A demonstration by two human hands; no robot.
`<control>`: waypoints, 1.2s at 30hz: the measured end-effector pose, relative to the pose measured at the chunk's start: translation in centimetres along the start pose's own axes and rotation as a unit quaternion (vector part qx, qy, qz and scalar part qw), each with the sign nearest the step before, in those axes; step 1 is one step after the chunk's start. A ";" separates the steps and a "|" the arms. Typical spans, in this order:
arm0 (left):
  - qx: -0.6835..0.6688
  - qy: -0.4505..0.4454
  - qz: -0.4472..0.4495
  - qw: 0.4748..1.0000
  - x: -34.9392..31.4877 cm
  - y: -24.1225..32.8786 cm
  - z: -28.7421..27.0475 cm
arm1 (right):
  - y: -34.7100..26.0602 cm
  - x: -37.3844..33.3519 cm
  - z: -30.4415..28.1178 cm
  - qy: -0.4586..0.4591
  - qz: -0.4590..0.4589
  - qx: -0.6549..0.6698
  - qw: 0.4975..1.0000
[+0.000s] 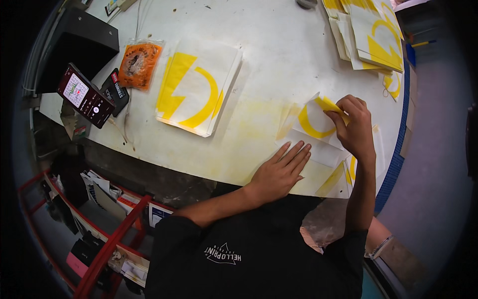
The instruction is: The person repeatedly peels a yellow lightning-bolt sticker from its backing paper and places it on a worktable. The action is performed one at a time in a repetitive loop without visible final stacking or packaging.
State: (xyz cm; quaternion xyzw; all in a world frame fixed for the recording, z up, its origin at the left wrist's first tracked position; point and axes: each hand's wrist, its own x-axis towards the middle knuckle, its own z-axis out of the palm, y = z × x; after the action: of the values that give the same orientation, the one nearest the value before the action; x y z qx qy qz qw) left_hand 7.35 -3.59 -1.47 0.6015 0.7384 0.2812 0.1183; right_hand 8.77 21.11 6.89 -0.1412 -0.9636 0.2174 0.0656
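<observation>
A folded white paper sheet with a yellow curved print lies near the table's front edge, right of centre. Fingers stretched out, my left hand rests flat at the lower left edge of this sheet. My right hand pinches the sheet's yellow upper right edge and holds it raised off the table. Part of the sheet is hidden behind the right hand. More yellow-printed paper lies under and beside my right wrist. To the left sits a neat pile of white-and-yellow folded paper.
A larger paper stack stands at the far right. On the left are an orange packet, a propped phone, a small black box, a black speaker-like box and thin cables. A red-framed rack stands below the table's left edge.
</observation>
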 end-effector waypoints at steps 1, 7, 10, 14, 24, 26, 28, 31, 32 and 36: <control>0.000 0.000 0.000 1.000 0.0 0.0 0.0 | 0.2 0.4 -0.1 -0.014 0.021 0.004 1.000; -0.007 -0.003 -0.001 1.000 0.1 0.0 0.0 | 1.5 1.1 2.5 0.196 -0.027 -0.172 0.965; -0.009 0.013 -0.002 1.000 0.0 0.0 0.1 | -1.1 -2.2 4.3 0.258 -0.111 -0.142 0.949; 0.014 0.007 0.011 1.000 -0.5 -0.2 0.9 | -3.8 -7.4 5.9 0.131 -0.172 -0.027 0.976; 0.000 0.032 0.009 0.999 -0.3 -0.1 1.0 | -2.8 -3.8 5.9 -0.019 -0.101 -0.090 0.991; -0.001 0.033 0.005 0.999 -0.2 0.0 0.9 | -2.8 -3.6 6.0 0.000 -0.102 -0.121 0.987; -0.004 0.038 0.002 0.999 -0.1 0.0 0.6 | -2.6 -3.6 6.4 0.055 -0.086 -0.156 0.983; -0.005 0.016 -0.001 1.000 -0.3 0.0 0.9 | -3.0 -3.0 6.2 0.079 -0.105 -0.084 0.988; -0.003 0.020 -0.002 1.000 -0.3 -0.1 0.9 | -3.4 -2.3 5.7 0.073 -0.097 -0.102 0.987; -0.005 0.016 -0.003 1.000 -0.1 -0.1 0.3 | -3.3 1.1 3.4 -0.005 -0.095 -0.144 0.985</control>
State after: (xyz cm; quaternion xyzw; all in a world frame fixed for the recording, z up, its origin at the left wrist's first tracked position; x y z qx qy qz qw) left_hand 7.48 -3.60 -1.76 0.5942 0.7404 0.2944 0.1100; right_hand 6.25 17.26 5.33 -0.0562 -0.9942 0.0696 0.0605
